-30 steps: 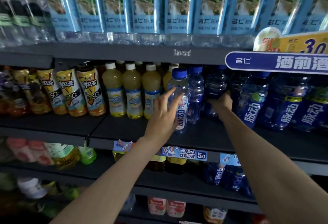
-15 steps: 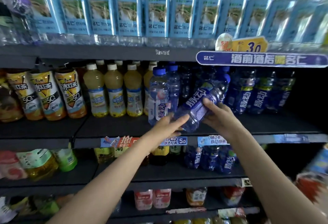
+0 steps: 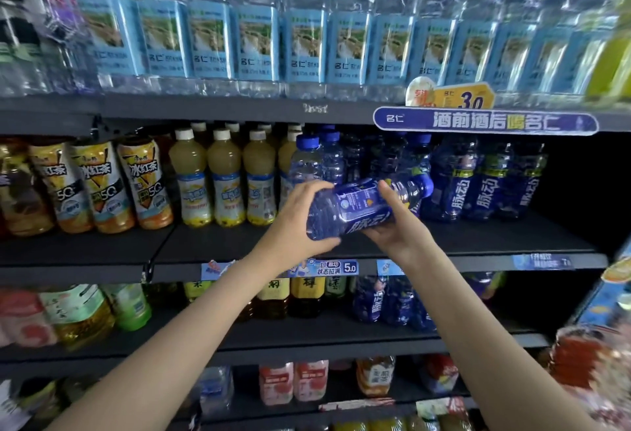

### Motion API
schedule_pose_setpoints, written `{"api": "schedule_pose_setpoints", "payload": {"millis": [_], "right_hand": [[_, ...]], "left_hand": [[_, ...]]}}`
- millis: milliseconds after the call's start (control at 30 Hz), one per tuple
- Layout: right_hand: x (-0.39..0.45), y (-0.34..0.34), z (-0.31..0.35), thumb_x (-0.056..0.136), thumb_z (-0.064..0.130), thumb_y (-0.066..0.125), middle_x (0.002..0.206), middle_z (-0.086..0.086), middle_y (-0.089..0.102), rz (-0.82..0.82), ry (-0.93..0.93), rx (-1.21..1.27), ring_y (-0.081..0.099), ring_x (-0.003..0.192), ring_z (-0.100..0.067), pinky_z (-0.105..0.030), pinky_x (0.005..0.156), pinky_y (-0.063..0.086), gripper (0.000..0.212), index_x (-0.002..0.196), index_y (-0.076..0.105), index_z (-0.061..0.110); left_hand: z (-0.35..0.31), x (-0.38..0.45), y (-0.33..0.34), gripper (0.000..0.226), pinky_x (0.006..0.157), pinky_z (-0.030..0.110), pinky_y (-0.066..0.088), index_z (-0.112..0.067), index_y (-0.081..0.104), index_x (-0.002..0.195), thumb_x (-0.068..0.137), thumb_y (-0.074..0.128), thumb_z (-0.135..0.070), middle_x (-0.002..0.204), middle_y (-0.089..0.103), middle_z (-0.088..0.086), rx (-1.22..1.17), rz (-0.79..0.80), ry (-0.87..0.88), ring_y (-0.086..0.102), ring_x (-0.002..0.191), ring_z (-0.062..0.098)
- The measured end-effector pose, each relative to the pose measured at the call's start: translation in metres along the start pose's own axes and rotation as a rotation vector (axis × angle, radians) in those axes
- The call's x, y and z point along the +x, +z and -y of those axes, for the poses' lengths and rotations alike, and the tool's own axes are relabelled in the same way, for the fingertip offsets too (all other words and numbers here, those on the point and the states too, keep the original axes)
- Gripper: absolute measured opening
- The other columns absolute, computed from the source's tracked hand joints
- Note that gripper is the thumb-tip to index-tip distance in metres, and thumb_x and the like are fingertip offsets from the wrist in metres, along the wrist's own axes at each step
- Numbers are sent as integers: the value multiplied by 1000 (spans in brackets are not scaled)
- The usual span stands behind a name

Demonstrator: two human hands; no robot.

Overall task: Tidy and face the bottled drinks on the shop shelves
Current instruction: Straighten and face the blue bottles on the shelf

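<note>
A dark blue drink bottle (image 3: pixel 358 208) lies almost on its side in the air before the second shelf, cap pointing right. My left hand (image 3: pixel 297 222) grips its base end, fingers curled over the top. My right hand (image 3: pixel 396 225) holds it from below near the label, thumb up over the body. Behind them stand a pale blue-capped bottle (image 3: pixel 307 161) and a row of upright dark blue bottles (image 3: pixel 485 181).
Yellow juice bottles (image 3: pixel 223 178) and iced tea bottles (image 3: pixel 97 185) fill the left of the dark shelf (image 3: pixel 211 243). Clear water bottles (image 3: pixel 304 31) line the shelf above. A blue banner (image 3: pixel 485 120) hangs from its edge. Lower shelves hold more drinks.
My right hand drew a dark blue bottle off the shelf and tipped it sideways. My left hand left the pale bottle and took hold of the blue bottle's base.
</note>
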State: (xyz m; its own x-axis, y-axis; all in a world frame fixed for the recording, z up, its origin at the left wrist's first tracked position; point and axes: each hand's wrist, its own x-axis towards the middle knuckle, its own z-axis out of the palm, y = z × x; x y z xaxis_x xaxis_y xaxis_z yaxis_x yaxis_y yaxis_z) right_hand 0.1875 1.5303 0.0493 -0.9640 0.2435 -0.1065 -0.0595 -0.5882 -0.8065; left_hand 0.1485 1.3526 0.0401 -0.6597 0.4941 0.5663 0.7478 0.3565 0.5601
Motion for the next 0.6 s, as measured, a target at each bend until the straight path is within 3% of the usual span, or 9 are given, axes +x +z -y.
{"api": "schedule_pose_setpoints", "payload": {"millis": [100, 167, 233, 300, 333, 467, 533, 600], "right_hand": [[0, 2, 3, 67, 25, 74, 107, -11, 68, 74, -125, -51, 67, 93, -23, -38, 84, 55, 63, 123, 53, 6], [-1, 2, 5, 70, 23, 71, 112, -10, 67, 148, -156, -96, 66, 96, -22, -39, 92, 52, 61, 126, 51, 7], [-2, 0, 7, 75, 25, 68, 122, -13, 63, 199, -128, -127, 65, 102, -23, -38, 93, 53, 65, 133, 46, 6], [-4, -2, 6, 86, 29, 62, 123, -17, 62, 192, -65, -135, 66, 103, -27, -37, 86, 56, 55, 134, 46, 8], [-6, -1, 4, 89, 32, 59, 120, -18, 63, 173, -39, -130, 67, 101, -27, -35, 81, 58, 48, 130, 49, 9], [-6, 2, -5, 91, 39, 53, 101, -10, 71, 122, -6, -66, 69, 91, -19, -31, 73, 59, 36, 109, 60, 9], [-7, 2, -4, 89, 37, 57, 90, -7, 73, 93, 20, -64, 67, 90, -20, -33, 73, 57, 33, 103, 62, 8], [-8, 1, -2, 86, 35, 62, 92, -8, 73, 74, 10, -80, 67, 89, -20, -32, 70, 57, 37, 108, 61, 6]], "left_hand": [[-8, -2, -8, 48, 86, 27, 52, -18, 47, 124, 82, 68, -28, 118, 56, -7, -686, 135, -489, 60, 102, 7], [-1, -3, -5, 32, 81, 28, 56, -18, 55, 112, 83, 66, -24, 116, 63, 4, -822, 128, -557, 66, 97, 14], [0, -4, -6, 38, 79, 18, 53, -21, 53, 111, 78, 72, -22, 114, 62, -1, -680, 25, -458, 64, 96, 8], [2, -3, -9, 57, 78, 6, 43, -20, 47, 118, 71, 80, -23, 113, 55, -9, -329, -103, -267, 56, 98, 2], [3, -2, -9, 65, 80, 6, 40, -17, 46, 121, 68, 82, -23, 115, 52, -7, -177, -151, -157, 53, 101, 4], [10, -1, -6, 77, 99, 30, 38, -12, 44, 125, 61, 86, -24, 124, 49, 5, 205, -184, 209, 44, 115, 14], [14, -2, -2, 79, 101, 31, 35, -18, 39, 124, 60, 86, -23, 125, 49, 7, 287, -193, 283, 41, 117, 15], [16, -4, 2, 78, 102, 27, 32, -19, 38, 122, 60, 86, -21, 124, 47, 8, 288, -191, 270, 38, 116, 13]]}}
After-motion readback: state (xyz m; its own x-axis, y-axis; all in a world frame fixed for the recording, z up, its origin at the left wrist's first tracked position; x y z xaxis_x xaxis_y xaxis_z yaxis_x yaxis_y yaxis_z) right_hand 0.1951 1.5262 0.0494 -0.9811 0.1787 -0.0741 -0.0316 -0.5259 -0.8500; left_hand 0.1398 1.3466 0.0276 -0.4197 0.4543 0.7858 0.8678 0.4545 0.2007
